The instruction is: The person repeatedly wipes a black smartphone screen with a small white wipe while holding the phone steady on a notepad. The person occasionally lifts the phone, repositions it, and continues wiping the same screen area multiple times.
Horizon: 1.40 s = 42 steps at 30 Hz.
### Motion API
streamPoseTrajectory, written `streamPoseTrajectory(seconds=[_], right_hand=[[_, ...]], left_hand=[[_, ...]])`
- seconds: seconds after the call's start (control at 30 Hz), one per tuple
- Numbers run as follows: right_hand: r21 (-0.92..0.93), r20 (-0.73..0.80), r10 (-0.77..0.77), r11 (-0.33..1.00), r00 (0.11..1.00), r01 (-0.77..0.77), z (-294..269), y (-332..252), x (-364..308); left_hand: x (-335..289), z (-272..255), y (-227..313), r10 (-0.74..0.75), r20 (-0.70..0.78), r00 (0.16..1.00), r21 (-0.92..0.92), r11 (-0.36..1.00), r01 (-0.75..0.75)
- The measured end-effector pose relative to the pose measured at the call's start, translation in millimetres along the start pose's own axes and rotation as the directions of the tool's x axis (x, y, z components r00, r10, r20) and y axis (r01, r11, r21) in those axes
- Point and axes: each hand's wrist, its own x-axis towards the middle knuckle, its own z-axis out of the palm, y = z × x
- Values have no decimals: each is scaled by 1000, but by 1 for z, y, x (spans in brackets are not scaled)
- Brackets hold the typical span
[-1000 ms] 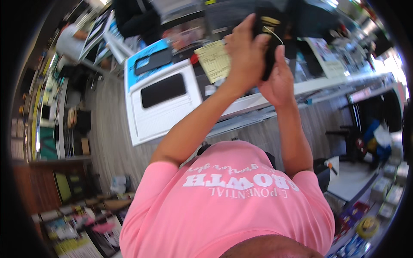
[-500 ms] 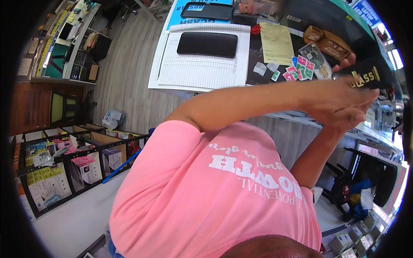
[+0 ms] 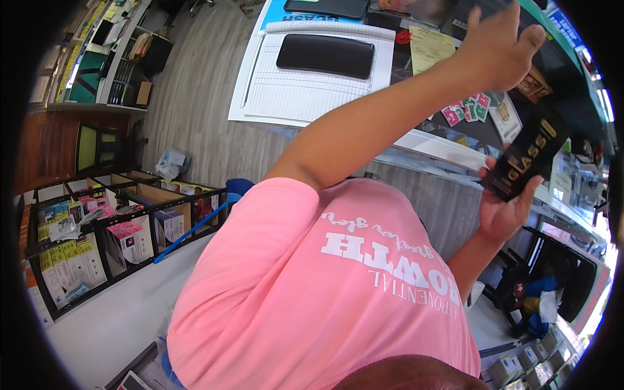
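Observation:
My right hand (image 3: 506, 209) is closed on a flat black box with gold lettering (image 3: 528, 159), holding it tilted near the counter's front edge. My left hand (image 3: 502, 51) reaches across the back of the counter with its fingers apart and nothing visible in them. It is over the area beside a brown wooden box (image 3: 534, 84), which it partly covers. Below my left forearm lie several small pink and green printed stickers (image 3: 467, 110). A black phone (image 3: 325, 56) rests on an open lined notebook (image 3: 286, 97).
A yellow paper form (image 3: 429, 49) lies behind my left forearm. A dark phone case (image 3: 328, 8) sits on a blue sheet at the far edge. Black-framed shelves with boxes (image 3: 130, 240) stand at the left. At the right is a black chair (image 3: 565, 279).
My left hand has moved off the black box, up and away over the counter, with its fingers spreading. My right hand has brought the box lower and nearer, turning it steeper.

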Motion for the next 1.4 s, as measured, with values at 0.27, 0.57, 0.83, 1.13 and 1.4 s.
streamPoseTrajectory(seconds=[0.27,0.57,0.83,1.13,1.4], right_hand=[[-401,69,141,910,988,-102,53,44,22],[-780,618,185,267,764,567,110,102,97],[-776,629,222,121,745,619,120,117,108],[-735,661,202,370,723,568,117,107,106],[-835,237,121,532,964,138,124,97,90]], left_hand=[[-156,-74,16,-512,312,801,-455,660,599],[-240,-252,39,-321,-536,781,-321,933,163],[-248,-265,32,-356,-542,761,-306,927,216],[-238,-268,26,-383,-508,772,-320,916,244],[-231,-255,26,-425,-438,792,-372,888,271]])
